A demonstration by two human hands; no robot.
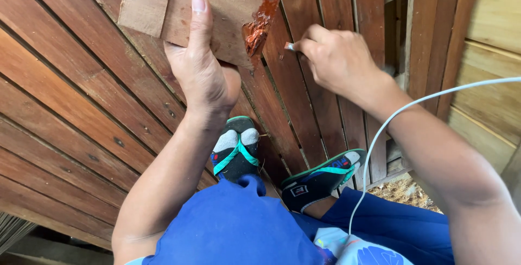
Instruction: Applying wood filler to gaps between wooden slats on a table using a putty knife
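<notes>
Gripping a flat brown wooden board, the left hand is closed on its lower edge, thumb pressed flat up the face and fingers hidden behind it. The board is held above the slatted wooden floor, near the floor's far edge, its top cut off by the frame. Its surface is plain matt brown with a paler strip along its left side; along its right edge runs a glossy orange-red, ragged patch that looks wet or peeling, which of the two cannot be told. The right hand is closed in a pinch on a small thin tool; only a short pale tip shows past the fingers, just beside the red patch, and whether it touches cannot be told. No containers are in view. Below, two feet in black sandals with green straps rest on the slats. Blue shorts fill the near edge. A white cable crosses the right forearm. Pale wooden planks stand at right.
</notes>
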